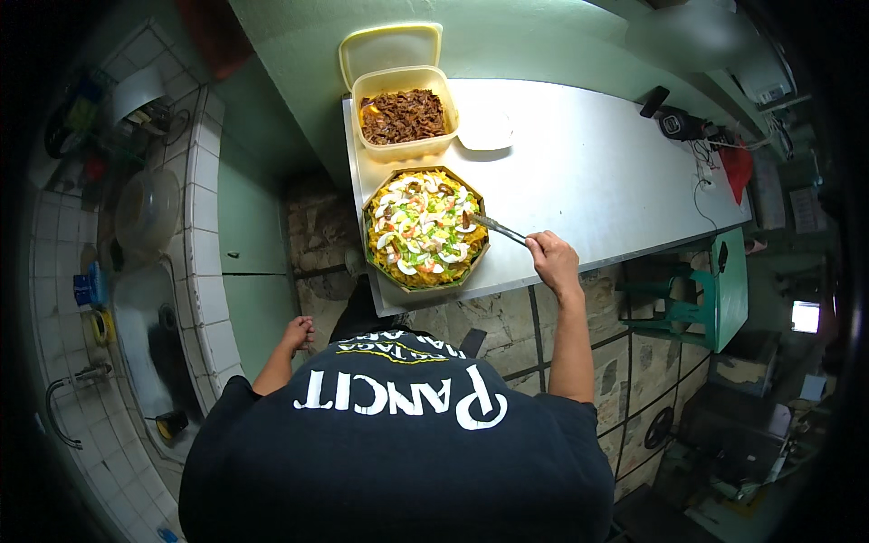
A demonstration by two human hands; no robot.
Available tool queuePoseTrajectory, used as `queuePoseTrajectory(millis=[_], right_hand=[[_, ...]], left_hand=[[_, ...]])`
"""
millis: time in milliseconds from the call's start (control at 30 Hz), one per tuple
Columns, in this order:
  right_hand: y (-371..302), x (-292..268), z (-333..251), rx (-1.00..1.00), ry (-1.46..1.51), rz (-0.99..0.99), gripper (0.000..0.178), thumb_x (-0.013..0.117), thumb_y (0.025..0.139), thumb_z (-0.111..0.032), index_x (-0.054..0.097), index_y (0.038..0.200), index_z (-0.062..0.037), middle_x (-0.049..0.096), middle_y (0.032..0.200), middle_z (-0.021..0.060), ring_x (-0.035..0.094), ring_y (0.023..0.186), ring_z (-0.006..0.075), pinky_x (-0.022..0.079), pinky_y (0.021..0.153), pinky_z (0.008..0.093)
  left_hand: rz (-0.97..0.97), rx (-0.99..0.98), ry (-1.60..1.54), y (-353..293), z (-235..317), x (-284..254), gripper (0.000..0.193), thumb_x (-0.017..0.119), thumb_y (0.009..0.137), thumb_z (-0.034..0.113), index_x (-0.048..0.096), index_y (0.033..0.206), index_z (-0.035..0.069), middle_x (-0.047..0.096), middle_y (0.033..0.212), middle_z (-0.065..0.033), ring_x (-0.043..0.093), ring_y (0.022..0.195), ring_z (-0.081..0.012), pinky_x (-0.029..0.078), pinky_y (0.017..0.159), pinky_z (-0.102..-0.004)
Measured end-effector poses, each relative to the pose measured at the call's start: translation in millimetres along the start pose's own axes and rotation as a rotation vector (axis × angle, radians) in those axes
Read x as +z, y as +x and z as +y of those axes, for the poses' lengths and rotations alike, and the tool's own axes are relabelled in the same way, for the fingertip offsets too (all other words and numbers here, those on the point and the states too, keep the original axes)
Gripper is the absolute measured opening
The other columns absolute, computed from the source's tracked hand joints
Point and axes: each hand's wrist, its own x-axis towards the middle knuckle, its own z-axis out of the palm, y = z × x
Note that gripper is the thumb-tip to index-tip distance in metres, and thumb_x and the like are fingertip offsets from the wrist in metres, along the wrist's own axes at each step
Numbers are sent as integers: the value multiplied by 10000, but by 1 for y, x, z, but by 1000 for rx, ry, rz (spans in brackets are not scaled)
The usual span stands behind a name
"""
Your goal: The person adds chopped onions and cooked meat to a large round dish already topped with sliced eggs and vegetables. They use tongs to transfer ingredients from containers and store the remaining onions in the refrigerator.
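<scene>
My right hand (pixel 554 257) grips metal tongs (pixel 500 229) that reach left over an octagonal tray (pixel 368 237). A small dark brown piece (pixel 467 219) is at the tongs' tips, just above or touching the food. Inside the tray lie yellow noodles (pixel 405 191) topped with egg slices, shrimp and chopped greens. Behind the tray stands a plastic tub (pixel 407 151) of dark brown shredded topping (pixel 405 118), its lid (pixel 392 50) leaning against the wall. My left hand (pixel 300 332) hangs beside my body, its fingers loosely curled, with nothing visible in them.
A white saucer-like dish (pixel 486 132) sits right of the tub on the white table (pixel 593 167). Black devices with cables (pixel 681 123) lie at its right end. A green plastic stool (pixel 670 303) stands beneath a green table on the right. To the left is a tiled counter with a sink (pixel 149 335).
</scene>
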Motion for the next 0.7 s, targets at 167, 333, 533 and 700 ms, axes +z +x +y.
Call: queuePoseTrajectory(millis=[167,333,533,700], right_hand=[[28,-26,-16,11,176,90,241,549,906,-260,691,885,-67,655,860,108,630,750,303,483,675,377],[115,10,-56,-164,134,307,256,526,923,-259,673,928,-50,654,883,136,640,786,310,493,712,400],[230,71,-121,-129,-322,158,187,512,870,-164,655,905,-48,641,958,131,658,838,341,529,724,459],[257,113,-141,-191,-327,73,180,520,858,-162,646,911,-46,635,970,157,647,861,367,522,716,489]], left_hand=[[26,-73,23,-15,-15,1,299,495,949,319,522,1225,208,604,935,24,570,702,-135,466,633,-385],[49,-77,36,-18,-19,4,297,493,947,311,523,1225,213,597,920,24,564,699,-132,458,607,-356],[45,-93,-63,-13,-27,9,318,481,948,292,512,1252,204,595,928,17,557,701,-138,448,579,-337],[71,-134,-142,-10,-34,7,352,473,945,298,499,1280,193,591,930,6,559,715,-155,442,580,-353]])
